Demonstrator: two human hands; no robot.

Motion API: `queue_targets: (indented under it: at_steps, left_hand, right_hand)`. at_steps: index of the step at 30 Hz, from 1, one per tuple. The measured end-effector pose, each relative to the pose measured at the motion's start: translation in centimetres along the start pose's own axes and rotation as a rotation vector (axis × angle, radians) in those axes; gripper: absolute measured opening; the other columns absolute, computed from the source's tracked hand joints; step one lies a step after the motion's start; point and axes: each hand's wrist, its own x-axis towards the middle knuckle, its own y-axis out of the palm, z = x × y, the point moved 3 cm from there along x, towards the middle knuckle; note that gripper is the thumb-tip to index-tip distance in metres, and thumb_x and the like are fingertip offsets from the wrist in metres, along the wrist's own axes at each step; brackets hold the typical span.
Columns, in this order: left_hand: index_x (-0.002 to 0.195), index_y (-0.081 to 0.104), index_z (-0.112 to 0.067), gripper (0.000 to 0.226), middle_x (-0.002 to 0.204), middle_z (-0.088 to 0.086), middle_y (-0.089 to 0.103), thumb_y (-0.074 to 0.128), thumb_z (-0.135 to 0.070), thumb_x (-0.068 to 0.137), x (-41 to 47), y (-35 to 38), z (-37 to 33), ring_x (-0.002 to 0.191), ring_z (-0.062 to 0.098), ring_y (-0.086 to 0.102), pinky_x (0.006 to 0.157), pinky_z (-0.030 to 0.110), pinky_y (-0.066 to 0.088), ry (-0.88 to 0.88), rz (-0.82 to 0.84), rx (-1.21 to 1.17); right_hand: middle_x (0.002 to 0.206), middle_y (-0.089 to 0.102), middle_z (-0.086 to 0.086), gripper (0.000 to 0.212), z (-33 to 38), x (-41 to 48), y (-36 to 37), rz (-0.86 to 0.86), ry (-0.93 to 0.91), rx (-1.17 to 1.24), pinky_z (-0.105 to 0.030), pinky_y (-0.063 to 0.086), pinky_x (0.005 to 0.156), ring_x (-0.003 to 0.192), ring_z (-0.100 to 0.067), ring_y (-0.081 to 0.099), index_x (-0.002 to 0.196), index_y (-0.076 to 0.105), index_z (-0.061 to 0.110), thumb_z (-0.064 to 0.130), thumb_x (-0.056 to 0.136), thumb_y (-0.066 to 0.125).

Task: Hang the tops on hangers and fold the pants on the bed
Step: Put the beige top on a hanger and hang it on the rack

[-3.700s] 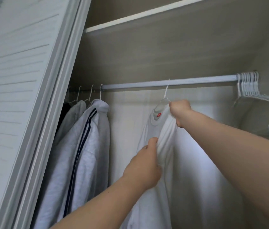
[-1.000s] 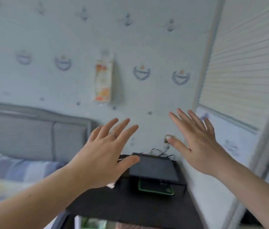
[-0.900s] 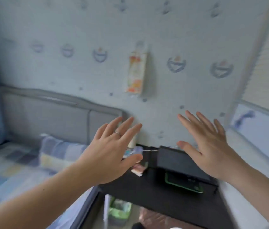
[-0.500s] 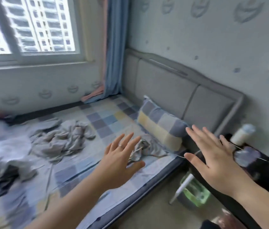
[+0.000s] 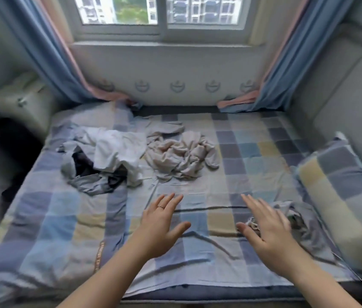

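A bed [image 5: 64, 230] lies under the left hand [image 5: 160, 227] and the right hand [image 5: 269, 232]. It has squares of blue, grey and yellow. Far past both hands is a pale wall [image 5: 175, 63] with a row of little pictures. Above it a window [image 5: 160, 10] lets in daylight, and tall buildings and green trees show outside. A blue left curtain [image 5: 48, 52] and a blue right curtain [image 5: 291, 63], both edged in pink, hang beside it. Right of the right hand a checked pillow [image 5: 342, 207] leans on a grey padded headboard [image 5: 353, 96].
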Motion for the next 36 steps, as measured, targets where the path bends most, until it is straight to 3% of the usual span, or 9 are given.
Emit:
queue_targets:
  at_steps: [6,14,19,24,28,32,34,36]
  left_hand:
    - [0.157,0.022,-0.041,0.071,0.167,-0.011,0.017,0.048,-0.064,0.095,3.0,0.2,7.6,0.153,0.012,0.007,0.121,0.042,0.015,-0.192,0.03,-0.068]
    - [0.155,0.027,-0.038,0.069,0.163,-0.014,0.026,0.052,-0.061,0.095,10.5,4.3,21.1,0.151,0.013,0.016,0.121,0.04,0.024,-0.325,0.082,-0.131]
    - [0.155,0.023,-0.039,0.068,0.162,-0.014,0.023,0.05,-0.06,0.095,19.4,12.6,31.0,0.15,0.01,0.014,0.12,0.038,0.024,-0.272,0.137,-0.062]
    - [0.156,0.019,-0.037,0.071,0.167,-0.004,0.013,0.052,-0.055,0.096,30.3,23.6,38.3,0.15,0.02,0.017,0.119,0.042,0.025,-0.146,0.208,0.088]
    - [0.156,0.019,-0.036,0.075,0.169,0.003,0.006,0.059,-0.05,0.094,40.4,29.5,42.2,0.15,0.03,0.022,0.118,0.046,0.029,-0.126,0.094,0.145]
    - [0.156,0.02,-0.035,0.078,0.169,0.003,0.0,0.063,-0.048,0.091,49.2,31.7,44.4,0.144,0.037,0.03,0.114,0.052,0.034,-0.105,-0.104,0.145]
    - [0.155,0.019,-0.039,0.076,0.167,-0.002,0.009,0.059,-0.054,0.092,51.7,32.4,45.6,0.144,0.035,0.029,0.11,0.055,0.036,-0.147,-0.15,0.179]
    - [0.148,0.035,-0.041,0.059,0.158,-0.005,0.03,0.053,-0.056,0.095,52.8,33.1,46.4,0.137,0.032,0.036,0.102,0.052,0.039,-0.182,-0.233,0.187]
  right_hand:
    - [0.164,0.015,0.019,0.063,2.2,10.0,6.2,0.204,-0.053,-0.007,-0.043,0.005,0.122,0.153,-0.009,0.007,0.153,0.006,0.052,0.06,0.098,0.036]
    - [0.162,0.022,0.021,0.064,3.5,22.5,18.1,0.286,-0.015,-0.012,-0.035,0.014,0.12,0.151,-0.005,0.014,0.154,0.008,0.049,0.059,0.099,0.039]
    - [0.162,0.024,0.017,0.067,0.2,33.9,28.9,0.24,0.018,-0.04,-0.037,0.021,0.118,0.15,-0.007,0.02,0.156,0.011,0.044,0.053,0.099,0.044]
    - [0.164,0.025,0.008,0.074,-5.7,45.3,39.9,0.171,0.058,-0.078,-0.044,0.029,0.116,0.148,-0.018,0.026,0.16,0.012,0.035,0.046,0.098,0.052]
    - [0.166,0.015,0.005,0.081,-9.4,53.5,46.5,0.098,0.04,-0.112,-0.051,0.027,0.117,0.151,-0.02,0.015,0.159,0.009,0.037,0.048,0.095,0.057]
    - [0.167,-0.006,0.009,0.089,-11.1,60.0,50.8,0.022,-0.015,-0.17,-0.061,0.02,0.116,0.153,-0.022,-0.001,0.155,0.005,0.05,0.052,0.089,0.064]
    - [0.166,-0.014,0.015,0.091,-11.5,62.4,52.2,0.01,-0.01,-0.153,-0.066,0.02,0.113,0.154,-0.024,-0.005,0.152,0.007,0.056,0.052,0.086,0.069]
    - [0.166,-0.012,0.014,0.088,-12.1,64.0,53.0,-0.015,0.02,-0.128,-0.067,0.023,0.112,0.154,-0.026,0.001,0.151,0.012,0.057,0.054,0.085,0.07]
